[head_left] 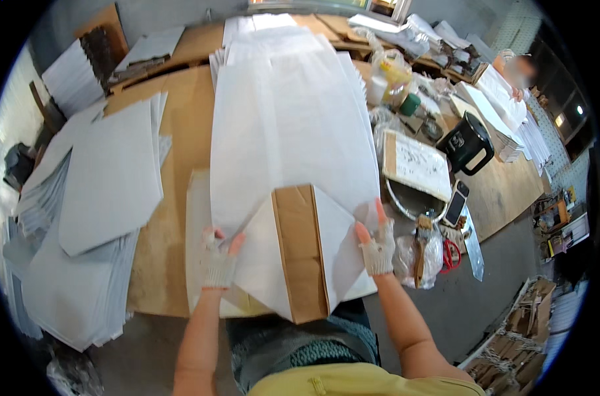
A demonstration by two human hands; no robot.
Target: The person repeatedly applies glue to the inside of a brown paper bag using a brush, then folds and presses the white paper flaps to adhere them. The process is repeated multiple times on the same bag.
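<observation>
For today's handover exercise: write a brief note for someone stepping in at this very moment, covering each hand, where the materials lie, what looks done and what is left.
Left hand: gloved, fingers flat on the left edge of the folded white sheet.
Right hand: gloved, pressing its right edge.
Brown cardboard strip lies on the sheet's near folded end, at the wooden table edge.
Done: near corners look folded in; a stack of white sheets lies to the left.
Left: probably finishing the folds. Brush and red scissors sit by the right hand.
</observation>
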